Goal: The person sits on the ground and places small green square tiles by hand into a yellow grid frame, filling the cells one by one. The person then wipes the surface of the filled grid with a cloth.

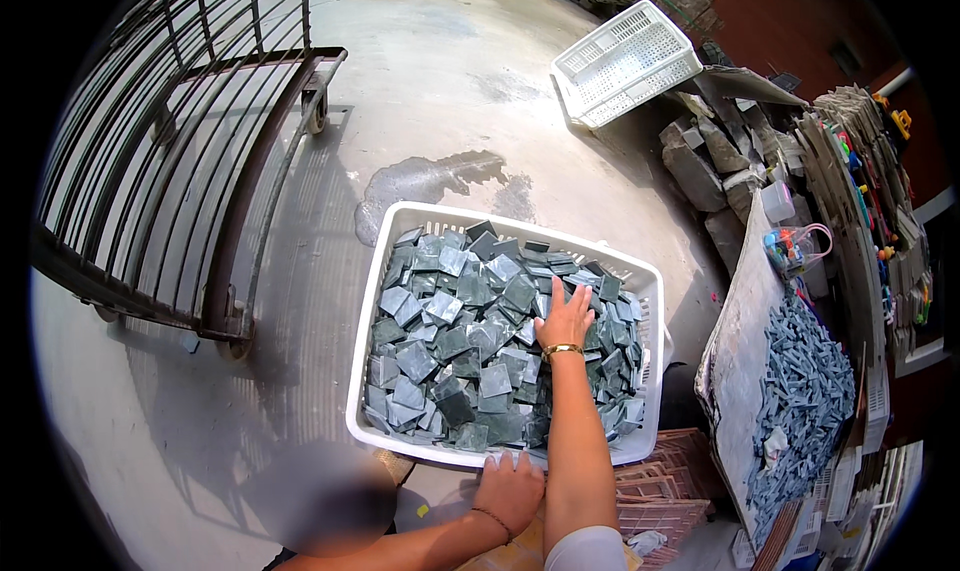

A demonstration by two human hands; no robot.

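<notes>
The right hand (566,319) lies flat, fingers spread, on the heaped grey-green stone tiles (470,351), gripping nothing. The left hand (509,489) clasps the near rim of the white plastic basket (372,301) holding them. The basket sits on the concrete floor (430,61), a second white basket (622,63) well beyond.

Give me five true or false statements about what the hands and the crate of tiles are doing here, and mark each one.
1. The right hand rests flat on the grey-green square tiles. True.
2. The left hand grips the far rim of the white crate. False: it is at the near rim.
3. The crate is nearly empty. False: tiles fill it.
4. A second white crate lies tilted farther back. True.
5. The right wrist is bare. False: it wears a gold bangle.
</notes>
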